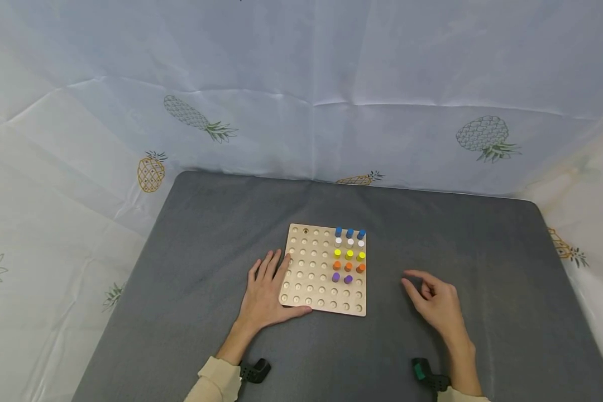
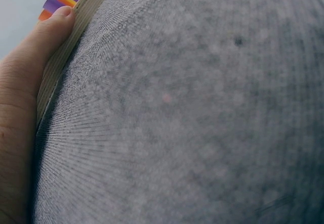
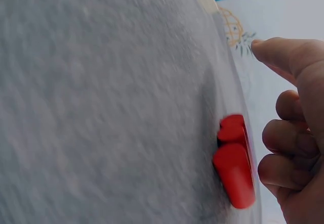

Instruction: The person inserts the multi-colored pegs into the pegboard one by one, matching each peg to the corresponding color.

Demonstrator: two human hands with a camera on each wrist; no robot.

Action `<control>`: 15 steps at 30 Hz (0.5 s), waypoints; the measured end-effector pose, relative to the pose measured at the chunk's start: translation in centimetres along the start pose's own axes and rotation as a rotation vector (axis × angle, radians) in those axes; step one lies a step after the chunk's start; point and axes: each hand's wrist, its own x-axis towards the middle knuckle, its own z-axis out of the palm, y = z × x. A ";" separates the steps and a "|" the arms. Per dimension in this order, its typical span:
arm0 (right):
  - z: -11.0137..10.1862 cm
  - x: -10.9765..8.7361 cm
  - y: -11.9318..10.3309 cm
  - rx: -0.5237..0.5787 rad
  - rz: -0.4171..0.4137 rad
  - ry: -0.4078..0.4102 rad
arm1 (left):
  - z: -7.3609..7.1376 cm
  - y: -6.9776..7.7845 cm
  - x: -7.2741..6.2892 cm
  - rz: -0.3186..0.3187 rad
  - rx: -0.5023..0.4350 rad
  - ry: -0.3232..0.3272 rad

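Observation:
A square wooden pegboard [image 1: 302, 282] lies on the table, slightly turned. At its right side stand rows of three blue pegs [image 1: 349, 233], three white pegs [image 1: 350, 243], three yellow pegs [image 1: 349, 254] and three orange pegs [image 1: 348, 267], then two purple pegs [image 1: 335, 277]. My left hand [image 1: 266, 296] rests at the board's left side with straight, spread fingers; its thumb [image 2: 58, 27] touches the near edge. Right of the board, apart from it, hovers my right hand [image 1: 439, 304], thumb and forefinger parted, other fingers curled, with nothing visible in it. Red pegs [image 3: 235, 176] lie beside it on the cloth.
A dark grey cloth [image 1: 206, 223] covers the table. White pineapple-print curtains [image 1: 281, 128] hang behind and at both sides. Black wrist mounts [image 1: 255, 371] are worn on both arms. One back-row board hole looks dark.

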 end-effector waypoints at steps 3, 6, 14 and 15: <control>-0.6 0.0 0.4 -0.010 0.032 -0.008 | 0.0 0.0 0.0 -0.003 0.006 -0.004; -1.2 -0.1 0.8 -0.034 0.070 -0.019 | 0.0 0.1 0.0 -0.005 0.010 -0.005; -2.3 -0.3 1.3 -0.162 0.171 -0.042 | 0.0 0.1 0.0 -0.006 0.010 -0.007; -2.4 -0.3 1.3 -0.178 0.185 -0.053 | 0.0 0.1 0.0 -0.005 0.009 -0.006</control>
